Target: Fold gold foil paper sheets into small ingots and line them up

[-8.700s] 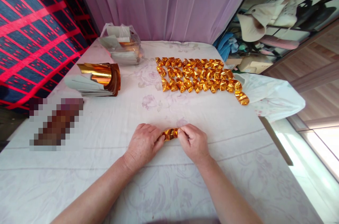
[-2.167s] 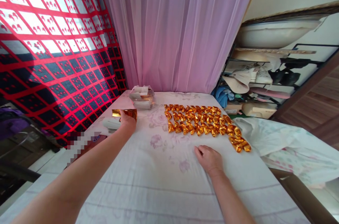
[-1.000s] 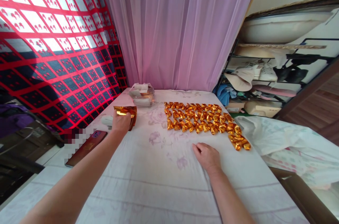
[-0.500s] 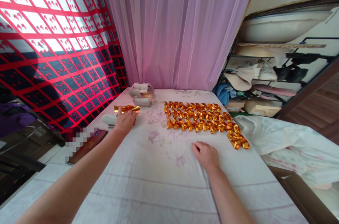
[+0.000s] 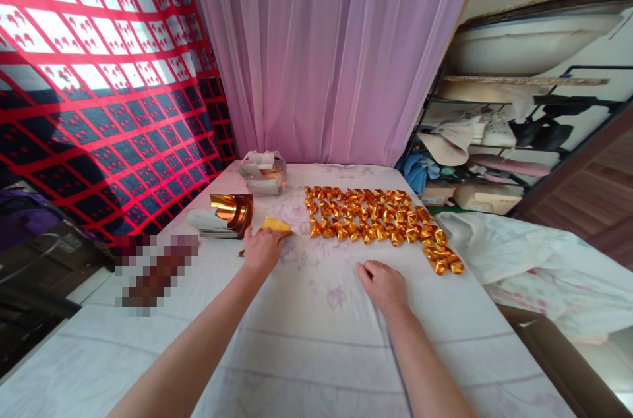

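My left hand (image 5: 264, 250) grips a sheet of gold foil paper (image 5: 277, 225), whose yellowish face shows beyond the fingers. Just left of that hand lies a stack of foil paper (image 5: 217, 227), its white edges facing left and its shiny gold sheets curling up on top. On the cloth to the right rests my right hand (image 5: 383, 285), loosely curled, with no object showing in it. Several rows of folded gold foil pieces (image 5: 366, 213) are set out past the right hand, with a few more trailing down at the right end.
A clear plastic bag (image 5: 263, 174) of paper packs stands at the back left. The table wears a floral white cloth (image 5: 297, 352). A pink-purple curtain (image 5: 336, 55) hangs behind it. At right are a shoe rack (image 5: 494, 131) and a cardboard box (image 5: 554, 352).
My left hand has moved right and toward me from the stack, bringing a foil sheet with it. The right hand stays in the same place.
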The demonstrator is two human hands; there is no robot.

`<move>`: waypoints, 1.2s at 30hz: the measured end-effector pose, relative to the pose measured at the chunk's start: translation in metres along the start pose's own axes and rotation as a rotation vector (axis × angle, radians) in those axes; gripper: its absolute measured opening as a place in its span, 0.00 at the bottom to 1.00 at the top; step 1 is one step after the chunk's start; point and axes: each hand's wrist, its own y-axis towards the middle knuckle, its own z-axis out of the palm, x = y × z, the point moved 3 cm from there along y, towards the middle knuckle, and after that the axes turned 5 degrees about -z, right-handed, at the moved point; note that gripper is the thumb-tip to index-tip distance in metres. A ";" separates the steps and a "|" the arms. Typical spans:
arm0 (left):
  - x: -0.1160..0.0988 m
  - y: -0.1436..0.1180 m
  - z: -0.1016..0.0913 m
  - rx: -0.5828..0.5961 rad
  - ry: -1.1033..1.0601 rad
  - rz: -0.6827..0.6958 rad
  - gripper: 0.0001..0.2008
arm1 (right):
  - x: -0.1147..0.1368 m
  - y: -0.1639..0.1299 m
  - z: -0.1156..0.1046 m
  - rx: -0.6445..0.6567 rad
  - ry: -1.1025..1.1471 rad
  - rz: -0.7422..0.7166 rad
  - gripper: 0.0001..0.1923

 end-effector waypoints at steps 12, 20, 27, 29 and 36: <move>-0.004 -0.026 -0.009 -0.213 -0.084 0.144 0.13 | 0.002 -0.003 -0.002 -0.118 0.027 -0.050 0.19; -0.009 -0.060 -0.008 -0.375 -0.144 0.272 0.10 | 0.017 -0.005 -0.009 -0.229 0.085 -0.184 0.16; 0.004 -0.045 -0.027 -0.482 -0.128 0.268 0.10 | 0.050 -0.006 -0.009 -0.300 0.159 -0.388 0.10; 0.009 -0.031 -0.040 -0.484 -0.112 0.275 0.10 | 0.049 -0.006 -0.009 -0.309 0.164 -0.380 0.11; 0.019 0.004 -0.042 -0.389 -0.055 0.232 0.13 | 0.040 -0.005 -0.007 -0.313 0.166 -0.347 0.11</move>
